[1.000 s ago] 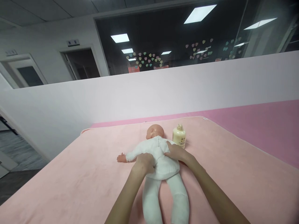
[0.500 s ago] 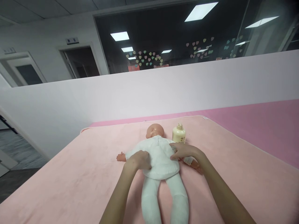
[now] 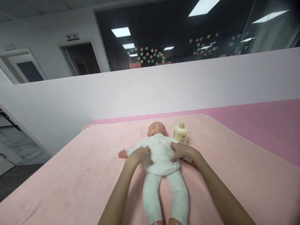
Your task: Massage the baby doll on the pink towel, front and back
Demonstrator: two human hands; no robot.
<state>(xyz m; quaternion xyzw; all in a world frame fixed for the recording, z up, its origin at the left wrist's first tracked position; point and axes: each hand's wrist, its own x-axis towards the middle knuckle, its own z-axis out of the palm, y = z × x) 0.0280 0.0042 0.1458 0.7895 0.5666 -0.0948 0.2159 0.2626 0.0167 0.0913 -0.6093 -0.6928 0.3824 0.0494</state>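
Observation:
A baby doll (image 3: 161, 157) in white clothes lies face down on a peach-coloured towel (image 3: 98, 175), its bald head away from me and turned left. My left hand (image 3: 141, 155) is curved against the left side of its torso, thumb and forefinger apart on the cloth. On the opposite side, my right hand (image 3: 183, 151) clasps the torso in the same way, partly covering the doll's right-hand arm. The remaining fingers of both hands are largely hidden. Just beyond my right hand stands a pale yellow pump bottle (image 3: 180, 133), upright beside the doll's shoulder.
A low white wall (image 3: 150, 93) runs behind the padded surface, with a pink strip (image 3: 264, 125) along its base and right side. Above it is dark glass with heart stickers (image 3: 150, 56). A doorway (image 3: 82, 61) is at the back left.
My thumbs and forefingers have shifted slightly on the torso, the left ones spreading apart. The view has tipped down a little, so the doll's ankles now show at the bottom.

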